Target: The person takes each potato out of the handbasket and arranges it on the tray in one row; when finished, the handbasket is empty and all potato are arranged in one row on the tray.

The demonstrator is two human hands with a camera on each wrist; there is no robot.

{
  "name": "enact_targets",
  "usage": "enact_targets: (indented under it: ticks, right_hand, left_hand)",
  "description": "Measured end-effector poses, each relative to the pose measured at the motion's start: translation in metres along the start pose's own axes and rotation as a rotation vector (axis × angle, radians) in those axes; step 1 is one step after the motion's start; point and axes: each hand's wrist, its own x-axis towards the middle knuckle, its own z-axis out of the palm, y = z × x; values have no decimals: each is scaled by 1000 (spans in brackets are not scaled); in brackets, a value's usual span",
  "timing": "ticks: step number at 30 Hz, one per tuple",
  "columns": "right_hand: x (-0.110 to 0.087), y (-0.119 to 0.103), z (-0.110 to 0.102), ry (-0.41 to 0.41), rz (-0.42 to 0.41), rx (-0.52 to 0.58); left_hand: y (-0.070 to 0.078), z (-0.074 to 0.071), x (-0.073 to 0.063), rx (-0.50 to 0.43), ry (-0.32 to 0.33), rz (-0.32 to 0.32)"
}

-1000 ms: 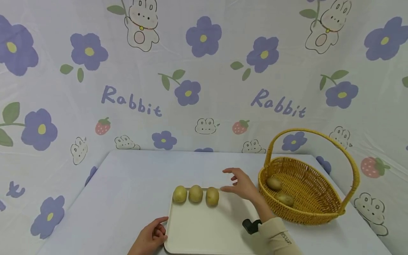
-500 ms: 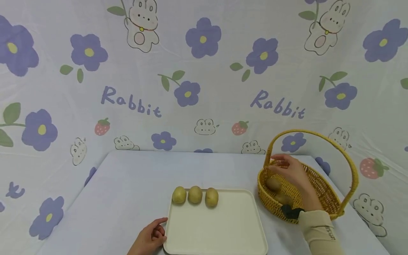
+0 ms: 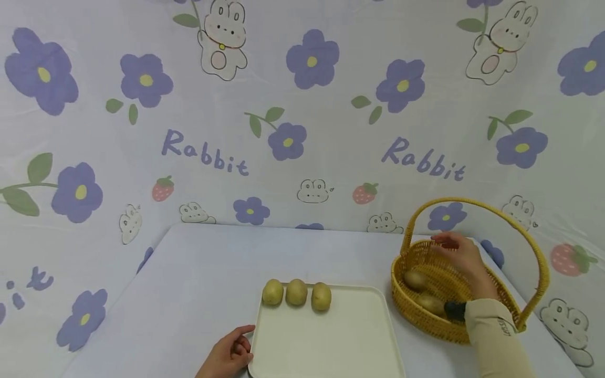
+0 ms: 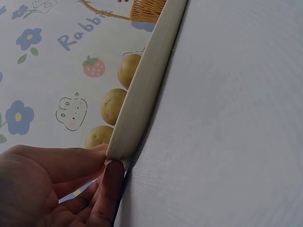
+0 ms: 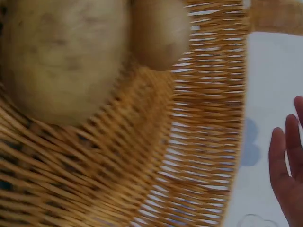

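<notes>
Behind everything hangs one pale backdrop (image 3: 331, 121), printed with purple flowers, rabbits and three strawberries; the word Rabbit can be read on it in full two times. Before it is one white table (image 3: 203, 273), and on this table are one tray, one basket and, in total, five potatoes.

The left hand (image 3: 227, 353) holds the tray (image 3: 326, 341) at its left edge, with finger and thumb bent and narrow near the rim. Farther away from this hand and to its right, three potatoes (image 3: 296, 292) make one row along the far edge of the tray, close beside one another.

The right hand (image 3: 465, 257) is above the basket (image 3: 423, 324) and it is wide: its fingers are rather straight and the thumb is apart from them. Lower than this hand and to its left, two potatoes (image 3: 416, 281) lie inside the basket, near its left wall; in the right wrist view they are blurred.

One handle (image 3: 463, 199) makes an arch over the basket and rises above the right hand. Below this hand, its wrist and one beige sleeve (image 3: 501, 336) hide part of the basket, and a black device (image 3: 455, 311) is just beside the nearer potato.
</notes>
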Motion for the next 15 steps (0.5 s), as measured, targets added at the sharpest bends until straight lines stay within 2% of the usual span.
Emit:
enact_targets:
  ticks: [3,8,10,12,15]
  right_hand:
    - [-1,11,11,-76,25,-15]
    - [-5,24,29,-368,26,12]
    - [-6,28,34,-454,2,-11]
    - [-7,31,37,-494,-23,-29]
    - [-4,32,40,-499,-60,-69]
  left_hand:
    - [0,0,1,-5,-7,-1]
    - [-2,0,0,-24,-14,0]
    - [-3,0,0,-36,-24,7]
    - [-4,0,1,-36,-30,18]
    - [-5,-3,1,-18,-30,32]
